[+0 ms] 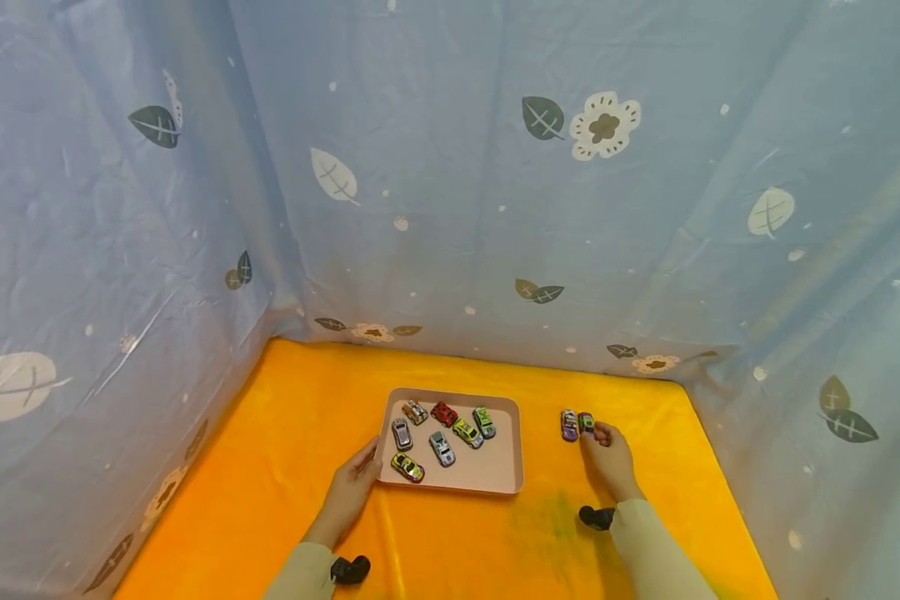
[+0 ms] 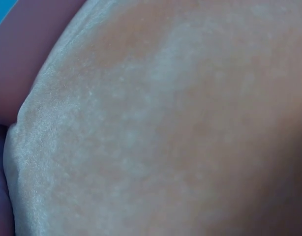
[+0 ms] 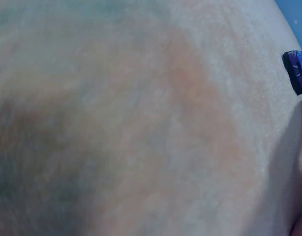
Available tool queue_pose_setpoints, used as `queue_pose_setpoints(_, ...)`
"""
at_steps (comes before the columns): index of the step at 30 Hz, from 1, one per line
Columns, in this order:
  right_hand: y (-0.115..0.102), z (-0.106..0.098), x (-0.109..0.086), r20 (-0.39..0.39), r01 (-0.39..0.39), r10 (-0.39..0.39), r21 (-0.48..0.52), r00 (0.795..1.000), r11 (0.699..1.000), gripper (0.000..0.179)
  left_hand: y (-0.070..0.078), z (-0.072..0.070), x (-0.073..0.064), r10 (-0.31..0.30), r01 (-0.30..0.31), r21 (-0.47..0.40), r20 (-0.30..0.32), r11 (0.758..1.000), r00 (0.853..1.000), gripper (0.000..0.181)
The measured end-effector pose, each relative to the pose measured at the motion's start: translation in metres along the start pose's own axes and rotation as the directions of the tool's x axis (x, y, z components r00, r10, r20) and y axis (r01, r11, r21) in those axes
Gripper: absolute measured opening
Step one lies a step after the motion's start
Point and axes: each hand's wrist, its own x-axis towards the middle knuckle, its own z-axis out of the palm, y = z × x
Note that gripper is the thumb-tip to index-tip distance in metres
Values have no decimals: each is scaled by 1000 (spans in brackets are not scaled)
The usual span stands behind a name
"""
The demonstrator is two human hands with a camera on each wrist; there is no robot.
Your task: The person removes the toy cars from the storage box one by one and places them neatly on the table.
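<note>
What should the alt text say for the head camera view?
A right hand holds a green-and-purple toy car beside another toy car on an orange cloth, while the left hand touches a pink tray holding seven toy cars. Blue leaf-print fabric hangs behind.

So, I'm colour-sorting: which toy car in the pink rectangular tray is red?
The red toy car, just right of the orange and white car; no other there is mainly red.
</note>
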Motion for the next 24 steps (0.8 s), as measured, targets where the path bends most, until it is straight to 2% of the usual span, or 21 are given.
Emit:
queue_pose_setpoints(5, -9, -4, -1, 14, 12, -12, 12, 1000, 1000, 71, 1, -1, 1, 4, -4, 0, 4, 1000, 1000, 50)
queue_pose_setpoints(9, -20, -3, -10, -47, 9, -8, 12, 999, 1000, 71, 0, -2, 2, -10, 11, -26, 30, 1000, 1000, 51)
queue_pose_setpoints(12, -30, 7, -17, -113, 86, -87, -11, 990, 996, 67, -1, -2, 1, -16, 17, -28, 30, 999, 999, 51)
queue_pose_setpoints(15, -41, 21, -23, -138, 195, -198, -34, 971, 980, 64, 0, -2, 0, -8, 8, -12, 17, 1000, 1000, 51)
queue_pose_setpoints(19, -58, 41, -33, -108, 300, -303, -44, 947, 953, 65, 0, -1, 0, 1, -1, -10, -5, 1000, 1000, 51)
queue_pose_setpoints(24, -73, 66, -46, -65, 348, -354, -86, 933, 934, 63, -1, 1, 0, 1, -1, -30, -9, 1000, 1000, 50)
